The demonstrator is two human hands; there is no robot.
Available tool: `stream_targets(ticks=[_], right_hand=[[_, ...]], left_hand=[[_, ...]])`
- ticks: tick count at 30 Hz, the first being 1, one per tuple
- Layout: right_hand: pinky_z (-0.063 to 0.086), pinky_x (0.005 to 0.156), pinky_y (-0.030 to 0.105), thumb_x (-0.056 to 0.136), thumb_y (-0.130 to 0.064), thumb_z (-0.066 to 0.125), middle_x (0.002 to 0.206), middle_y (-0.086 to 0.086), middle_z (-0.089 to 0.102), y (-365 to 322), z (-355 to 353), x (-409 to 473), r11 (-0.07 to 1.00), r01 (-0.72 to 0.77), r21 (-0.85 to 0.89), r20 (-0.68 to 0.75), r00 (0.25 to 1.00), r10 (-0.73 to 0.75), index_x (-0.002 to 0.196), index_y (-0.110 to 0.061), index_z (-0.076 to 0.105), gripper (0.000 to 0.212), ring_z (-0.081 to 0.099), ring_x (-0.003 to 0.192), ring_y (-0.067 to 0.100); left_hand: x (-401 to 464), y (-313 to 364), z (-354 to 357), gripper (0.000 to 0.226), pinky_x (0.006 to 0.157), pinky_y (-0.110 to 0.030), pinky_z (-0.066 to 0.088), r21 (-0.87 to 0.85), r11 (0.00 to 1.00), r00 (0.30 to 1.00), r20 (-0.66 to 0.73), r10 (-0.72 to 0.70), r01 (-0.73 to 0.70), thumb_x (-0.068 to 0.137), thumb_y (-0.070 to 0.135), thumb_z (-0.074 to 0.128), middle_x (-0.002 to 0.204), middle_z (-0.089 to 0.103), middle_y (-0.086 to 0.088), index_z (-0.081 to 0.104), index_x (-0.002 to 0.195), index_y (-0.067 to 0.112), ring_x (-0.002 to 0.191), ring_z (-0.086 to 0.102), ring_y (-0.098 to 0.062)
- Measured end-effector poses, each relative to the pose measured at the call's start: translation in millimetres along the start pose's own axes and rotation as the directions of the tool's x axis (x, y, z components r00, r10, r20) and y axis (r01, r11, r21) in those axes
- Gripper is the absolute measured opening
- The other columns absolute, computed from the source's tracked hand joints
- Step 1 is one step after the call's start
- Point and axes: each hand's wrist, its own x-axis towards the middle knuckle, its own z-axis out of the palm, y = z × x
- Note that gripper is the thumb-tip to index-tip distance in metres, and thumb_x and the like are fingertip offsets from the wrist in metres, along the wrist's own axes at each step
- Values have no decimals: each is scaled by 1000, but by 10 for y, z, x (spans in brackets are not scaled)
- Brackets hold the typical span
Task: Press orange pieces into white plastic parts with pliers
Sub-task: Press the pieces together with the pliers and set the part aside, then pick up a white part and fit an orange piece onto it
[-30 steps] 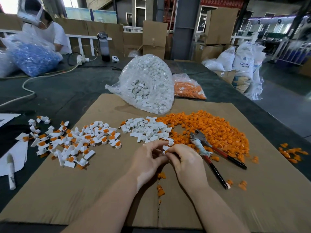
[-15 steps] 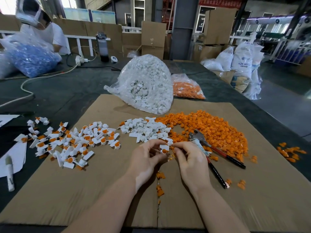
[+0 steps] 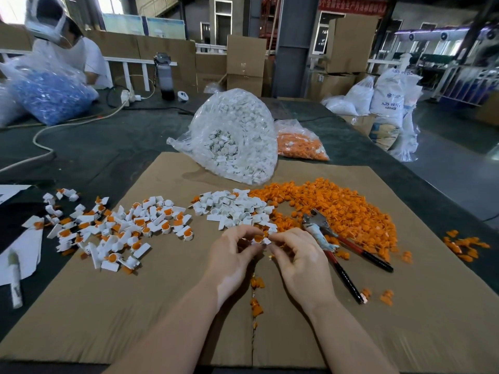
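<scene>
On the dark table (image 3: pixel 113 147) lies a cardboard sheet (image 3: pixel 167 314) that carries all the work. At its far edge slumps a clear bag of white parts (image 3: pixel 232 136), with a smaller bag of orange pieces (image 3: pixel 299 144) just beside it. A wide heap of loose orange pieces (image 3: pixel 337 209) spreads on the right, touching a small heap of loose white parts (image 3: pixel 232 209); to the left lie the assembled pieces (image 3: pixel 121 230), white with orange set in. The pliers (image 3: pixel 332 244) rest on the cardboard at the orange heap's near edge, handles apart, touched by neither hand. Near the middle, the left hand (image 3: pixel 232 260) and the right hand (image 3: pixel 302 260) meet fingertip to fingertip, fingers curled, both pinching one white part with an orange piece (image 3: pixel 260 240) in it, held just above the cardboard.
</scene>
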Motion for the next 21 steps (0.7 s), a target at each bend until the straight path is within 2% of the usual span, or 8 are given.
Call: stream_targets(ticks=[4, 9, 13, 16, 18, 21], right_hand=[[51, 75, 28, 81, -5, 70, 83, -2, 63, 3, -4, -8, 1000, 12, 9, 4, 1000, -12, 90, -8, 71, 9, 58, 84, 14], [50, 77, 27, 82, -7, 69, 86, -2, 63, -13, -7, -10, 1000, 17, 14, 55, 998, -18, 90, -10, 72, 9, 58, 87, 14], [48, 73, 27, 82, -2, 67, 84, -2, 61, -23, -9, -5, 1000, 17, 0, 97, 995, -17, 82, -9, 69, 7, 56, 86, 16], [46, 73, 23, 82, -3, 66, 86, -3, 62, -28, -6, -3, 999, 24, -24, 90, 996, -21, 84, -10, 69, 9, 55, 86, 15], [46, 75, 23, 84, -5, 65, 87, -3, 63, -20, 2, 0, 999, 8, -32, 48, 999, -7, 91, -11, 70, 10, 56, 87, 13], [44, 77, 20, 86, -6, 64, 89, -2, 64, 10, 15, 1, 995, -84, -49, -50, 995, 81, 95, -10, 69, 11, 57, 88, 13]], left_hand=[[-13, 5, 6, 25, 70, -12, 44, -9, 1000, 1000, 2, 8, -8, 83, 10, 68, 92, 62, 2, 59, 101, 25, 81, 57, -10], [-19, 6, 15, 29, 75, -23, 48, 64, 998, 999, 35, 26, -28, 81, 16, 71, 93, 60, 3, 56, 104, 26, 82, 56, -8], [-23, 11, 29, 32, 65, -8, 42, 127, 989, 996, 59, 67, -74, 79, 18, 73, 87, 58, 11, 55, 100, 35, 76, 54, -1], [-25, 8, 30, 28, 66, -4, 40, 163, 981, 992, 84, 90, -103, 82, 21, 70, 86, 57, 18, 57, 101, 38, 76, 54, 7], [-21, 12, 26, 22, 69, -7, 40, 159, 982, 994, 65, 90, -99, 86, 23, 65, 91, 57, 17, 57, 97, 40, 81, 53, 4], [-4, 4, 0, 18, 79, -20, 43, 86, 996, 998, -59, 9, -4, 89, 21, 61, 97, 57, 7, 57, 89, 39, 91, 53, -8]])
